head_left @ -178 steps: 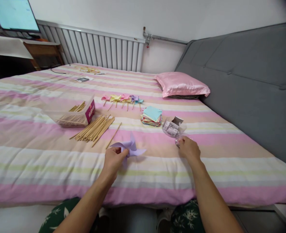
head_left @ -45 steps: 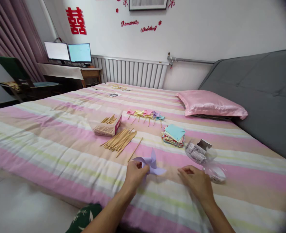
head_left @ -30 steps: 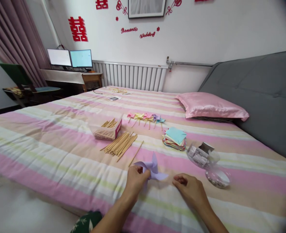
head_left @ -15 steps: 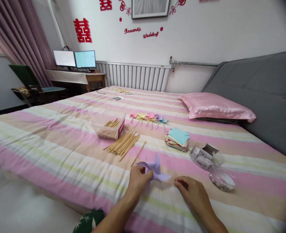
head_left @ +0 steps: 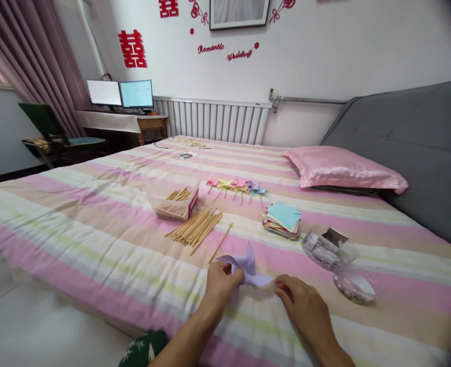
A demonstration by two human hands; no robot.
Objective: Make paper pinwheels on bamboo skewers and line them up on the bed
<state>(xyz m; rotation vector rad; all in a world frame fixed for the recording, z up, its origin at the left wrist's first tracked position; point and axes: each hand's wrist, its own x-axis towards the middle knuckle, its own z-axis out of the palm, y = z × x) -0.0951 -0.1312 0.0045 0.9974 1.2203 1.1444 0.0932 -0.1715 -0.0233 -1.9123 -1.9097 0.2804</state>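
A purple paper pinwheel is pinched at its left side and middle between the thumb and fingers of my left hand. Its curled blades stand out upward and to the right. My right hand is just right of the lowest blade's tip, with thumb and fingertips pressed together; whether anything small is between them, or whether they touch the blade, I cannot tell. One loose wooden stick lies on the bedspread just beyond my left hand. Left of it is a pile of wooden sticks.
A clear box of sticks stands behind the pile. Finished pinwheels lie in a row farther back. Right of centre sit a stack of coloured paper, a plastic tub with small boxes and a clear round container. A pink pillow lies behind.
The whole view has shifted slightly. My right hand and the pinwheel's right blade are a little closer together. My left hand keeps its hold on the pinwheel.
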